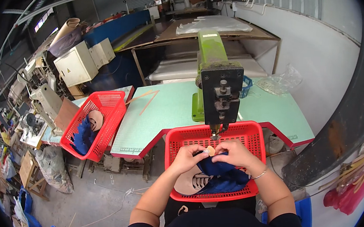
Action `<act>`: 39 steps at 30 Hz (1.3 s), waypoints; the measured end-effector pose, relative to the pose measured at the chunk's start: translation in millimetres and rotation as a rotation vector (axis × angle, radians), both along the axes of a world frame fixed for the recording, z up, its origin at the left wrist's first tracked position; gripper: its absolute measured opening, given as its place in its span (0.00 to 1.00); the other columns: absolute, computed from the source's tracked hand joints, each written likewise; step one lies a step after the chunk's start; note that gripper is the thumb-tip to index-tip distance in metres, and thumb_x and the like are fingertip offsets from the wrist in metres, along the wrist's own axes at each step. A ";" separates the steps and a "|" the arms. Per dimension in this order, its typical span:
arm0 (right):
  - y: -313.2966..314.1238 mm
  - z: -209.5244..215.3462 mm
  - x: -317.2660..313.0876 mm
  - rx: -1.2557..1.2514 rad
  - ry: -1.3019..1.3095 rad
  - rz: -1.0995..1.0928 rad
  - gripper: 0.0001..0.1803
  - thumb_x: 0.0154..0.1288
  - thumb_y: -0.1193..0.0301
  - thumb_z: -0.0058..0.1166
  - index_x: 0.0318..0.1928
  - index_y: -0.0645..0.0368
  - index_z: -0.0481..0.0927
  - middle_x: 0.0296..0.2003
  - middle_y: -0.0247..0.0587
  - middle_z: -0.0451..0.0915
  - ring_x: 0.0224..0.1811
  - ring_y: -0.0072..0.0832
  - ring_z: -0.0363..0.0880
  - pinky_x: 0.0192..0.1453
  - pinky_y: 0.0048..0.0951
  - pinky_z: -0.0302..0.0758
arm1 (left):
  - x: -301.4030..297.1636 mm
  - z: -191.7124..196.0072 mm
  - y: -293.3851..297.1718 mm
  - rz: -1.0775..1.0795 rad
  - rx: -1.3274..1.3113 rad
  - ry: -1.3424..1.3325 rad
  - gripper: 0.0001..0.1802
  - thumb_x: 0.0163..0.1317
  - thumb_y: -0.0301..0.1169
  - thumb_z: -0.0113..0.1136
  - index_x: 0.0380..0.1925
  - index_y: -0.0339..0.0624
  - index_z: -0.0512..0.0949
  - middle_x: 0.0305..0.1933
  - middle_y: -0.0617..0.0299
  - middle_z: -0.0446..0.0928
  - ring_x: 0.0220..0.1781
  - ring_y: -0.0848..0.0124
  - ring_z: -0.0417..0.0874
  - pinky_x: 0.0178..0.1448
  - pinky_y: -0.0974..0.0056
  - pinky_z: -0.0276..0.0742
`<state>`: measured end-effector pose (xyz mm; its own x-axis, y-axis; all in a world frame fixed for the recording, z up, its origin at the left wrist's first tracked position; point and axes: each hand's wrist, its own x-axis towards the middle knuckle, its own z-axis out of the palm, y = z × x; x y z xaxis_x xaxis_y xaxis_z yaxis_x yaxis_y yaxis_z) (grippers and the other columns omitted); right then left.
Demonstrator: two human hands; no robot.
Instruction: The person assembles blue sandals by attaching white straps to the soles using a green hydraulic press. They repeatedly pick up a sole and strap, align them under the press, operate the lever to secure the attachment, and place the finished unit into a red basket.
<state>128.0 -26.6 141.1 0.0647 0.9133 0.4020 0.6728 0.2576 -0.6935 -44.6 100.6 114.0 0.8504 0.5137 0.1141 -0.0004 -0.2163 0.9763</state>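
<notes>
Right now my left hand (186, 157) and right hand (233, 152) pinch a blue shoe upper (222, 176) with its tan tab (210, 151) over the near red basket (256, 140), just below the green press machine (216, 79), so the piece sits close to its head. Beyond lie the pale green table (169, 108), a second red basket (110, 102) and cluttered workshop machinery.

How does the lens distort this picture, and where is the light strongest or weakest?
Head view: straight edges such as the green table rim bow outward; corners are black; the white wall is brightest, the left workshop side dim; both hands over the red basket look sharp.
</notes>
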 end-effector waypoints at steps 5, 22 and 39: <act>-25.0 -24.1 0.2 0.284 -0.584 -0.275 0.13 0.45 0.68 0.64 0.34 0.58 0.79 0.27 0.39 0.76 0.30 0.36 0.76 0.33 0.35 0.69 | 15.1 -32.0 -15.6 0.228 -0.102 -0.127 0.07 0.57 0.25 0.60 0.37 0.37 0.78 0.32 0.66 0.79 0.33 0.82 0.76 0.39 0.75 0.72; -35.1 -41.4 -7.8 -0.071 0.733 -0.010 0.08 0.61 0.74 0.54 0.41 0.63 0.75 0.33 0.29 0.75 0.37 0.16 0.74 0.44 0.20 0.71 | 12.4 12.9 -28.8 0.140 0.141 -0.039 0.08 0.52 0.27 0.66 0.32 0.37 0.79 0.28 0.66 0.79 0.31 0.81 0.77 0.37 0.75 0.72; 10.6 20.0 23.2 -0.093 0.616 -0.086 0.09 0.55 0.69 0.58 0.29 0.64 0.80 0.24 0.31 0.78 0.27 0.14 0.73 0.31 0.19 0.69 | 41.0 25.4 -30.4 0.395 0.226 -0.254 0.10 0.51 0.31 0.68 0.22 0.38 0.77 0.23 0.65 0.78 0.22 0.83 0.74 0.27 0.76 0.69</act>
<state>151.2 -16.0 161.1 0.3343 0.9239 0.1862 0.1581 0.1398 -0.9775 -3.6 70.2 139.5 0.5274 0.7288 0.4367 -0.1066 -0.4532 0.8850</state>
